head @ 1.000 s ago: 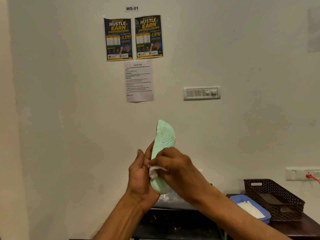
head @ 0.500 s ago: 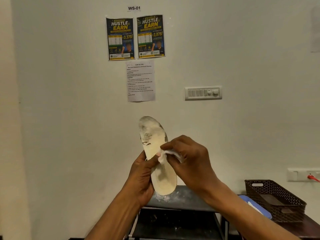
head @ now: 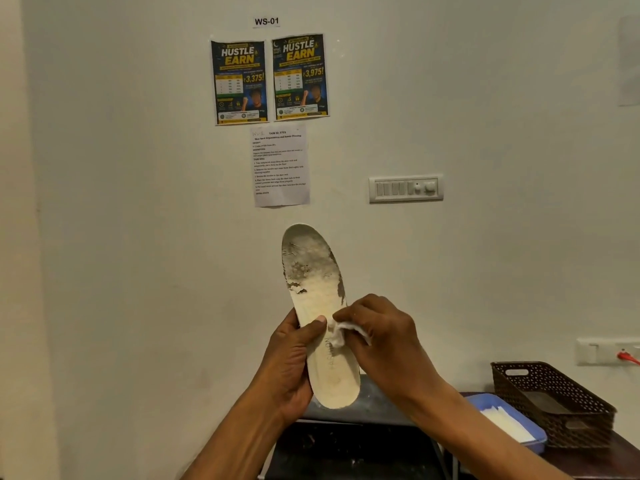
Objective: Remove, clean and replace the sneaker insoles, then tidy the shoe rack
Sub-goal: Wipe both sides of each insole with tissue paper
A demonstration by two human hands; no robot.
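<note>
Holding the insole (head: pixel 320 306) upright in the air before the wall, we have its cream face toward us, toe end up and heel down. The toe half is blotched grey and worn; the heel half is cleaner. Our left hand (head: pixel 291 362) grips its left edge, fingers curled behind and the thumb pressed across the front. Our right hand (head: pixel 381 334) pinches a small white wipe (head: pixel 341 332) between thumb and fingers, touching the insole at mid-length on its right side. Grey lettering runs along the insole below the wipe, but we cannot read it whole.

Just under the heel we see the dull grey top of a dark rack (head: pixel 353 452). To its right a dark wooden desk (head: pixel 595 459) carries a blue tray (head: pixel 485 400) at its left edge, with white sheets lying in it. A brown perforated basket (head: pixel 571 427) stands just beside the tray, toward the desk's back edge.

The wall is plain off-white. It bears a switch panel (head: pixel 406 188) and, above the desk, a socket with a red plug (head: pixel 627 357). Higher up a small label (head: pixel 266 21) reads "WS-01". Under it hang two posters (head: pixel 239 83), both headed "HUSTLE & EARN", the left showing "3,375!" and the right "3,975!". Below them a printed sheet (head: pixel 280 166) is headed "TASK ID"; its finer lines are too small for us to read.
</note>
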